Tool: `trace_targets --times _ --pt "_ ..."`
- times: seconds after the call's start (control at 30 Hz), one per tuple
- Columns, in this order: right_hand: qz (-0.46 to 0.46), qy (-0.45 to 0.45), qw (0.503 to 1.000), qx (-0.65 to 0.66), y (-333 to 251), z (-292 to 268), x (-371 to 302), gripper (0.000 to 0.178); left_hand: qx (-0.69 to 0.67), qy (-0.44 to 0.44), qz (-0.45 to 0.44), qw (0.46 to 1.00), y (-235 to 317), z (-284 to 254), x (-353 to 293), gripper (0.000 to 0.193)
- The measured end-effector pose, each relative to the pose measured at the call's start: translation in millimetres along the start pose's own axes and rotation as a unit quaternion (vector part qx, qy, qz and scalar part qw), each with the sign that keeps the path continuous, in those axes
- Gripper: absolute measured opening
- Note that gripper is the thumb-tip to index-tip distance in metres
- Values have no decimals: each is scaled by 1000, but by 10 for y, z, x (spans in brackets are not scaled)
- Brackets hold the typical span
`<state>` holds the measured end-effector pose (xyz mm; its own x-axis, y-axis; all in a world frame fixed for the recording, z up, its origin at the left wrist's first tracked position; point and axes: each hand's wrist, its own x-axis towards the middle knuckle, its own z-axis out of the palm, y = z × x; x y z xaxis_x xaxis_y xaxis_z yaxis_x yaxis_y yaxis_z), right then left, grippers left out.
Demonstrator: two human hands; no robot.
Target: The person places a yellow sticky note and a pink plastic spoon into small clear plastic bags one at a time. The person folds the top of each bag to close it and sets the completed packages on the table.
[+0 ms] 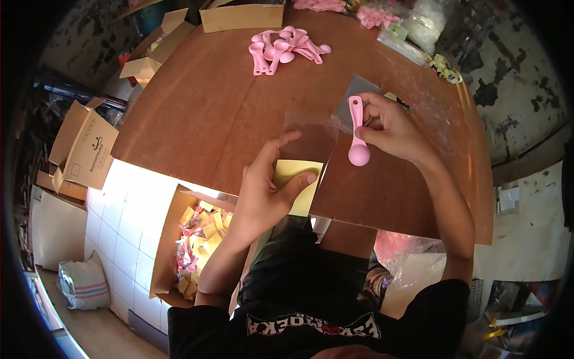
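Note:
My left hand (269,185) is at the table's near edge, its thumb pressed on a yellow card (306,200). Clear plastic film shows faintly just beyond the card; I cannot tell whether the card is inside it. My right hand (388,125) pinches a pink measuring spoon (356,119) between thumb and fingers. The spoon points handle away, with the rounded back of its bowl up and nearest me. Beneath and beyond that hand lie greyish clear plastic sleeves (359,88). Farther off, a loose pile of pink spoons (278,51) rests on the brown table (197,113).
Below the table at left, an open carton (164,254) holds packed yellow and pink pieces. More cardboard boxes (89,149) stand on the left, and another box (242,17) sits at the far edge. Plastic bags (426,27) and pink items (376,17) lie far right.

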<state>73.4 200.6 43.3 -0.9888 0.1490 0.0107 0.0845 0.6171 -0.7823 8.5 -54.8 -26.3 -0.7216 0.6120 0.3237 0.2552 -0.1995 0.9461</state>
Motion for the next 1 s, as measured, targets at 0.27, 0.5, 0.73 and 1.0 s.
trace_targets --times 0.27,0.5,0.73,1.0 --pt "-42 65 926 370 -237 46 -269 52 11 -67 21 997 13 182 111 60" --pt "-101 101 943 299 -385 260 -202 63 3 -78 76 994 -45 264 129 40" --pt "-170 202 928 264 -418 225 -151 63 -110 -60 -53 991 -51 309 155 18" --pt "-255 272 902 219 -359 81 -140 60 -36 -63 -14 997 15 364 200 15"
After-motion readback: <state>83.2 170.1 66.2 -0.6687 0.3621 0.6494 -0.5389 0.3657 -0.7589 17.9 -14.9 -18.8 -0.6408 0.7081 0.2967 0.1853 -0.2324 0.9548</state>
